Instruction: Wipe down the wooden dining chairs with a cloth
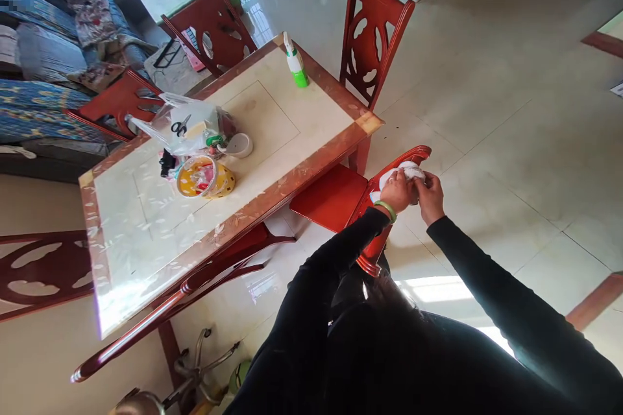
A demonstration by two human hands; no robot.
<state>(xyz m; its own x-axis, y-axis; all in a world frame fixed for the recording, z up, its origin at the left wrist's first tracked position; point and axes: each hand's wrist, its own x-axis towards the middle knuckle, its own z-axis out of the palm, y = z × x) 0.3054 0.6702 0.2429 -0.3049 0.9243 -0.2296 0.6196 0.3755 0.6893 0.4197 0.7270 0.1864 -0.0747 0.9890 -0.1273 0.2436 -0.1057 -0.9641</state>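
A white cloth (pixel 413 170), bunched up, is between my two hands at the top of a red wooden chair's back (pixel 413 154). My left hand (pixel 396 192), with a green bangle at the wrist, lies over the cloth with its fingers curled onto it. On the other side, my right hand (pixel 431 196) pinches the cloth's edge between thumb and fingers. The cloth covers part of the chair back, and its underside is hidden. The chair's red seat (pixel 331 198) reaches under the table edge.
On the dining table (pixel 321 123) stand a spray bottle (pixel 296 65) with green liquid, a plastic bag (pixel 195 126) with scissors (pixel 180 126) on it, and a yellow tub (pixel 207 178). Another red chair (pixel 374 39) stands at the table's far end. A metal wheeled base (pixel 199 363) is on the floor lower left.
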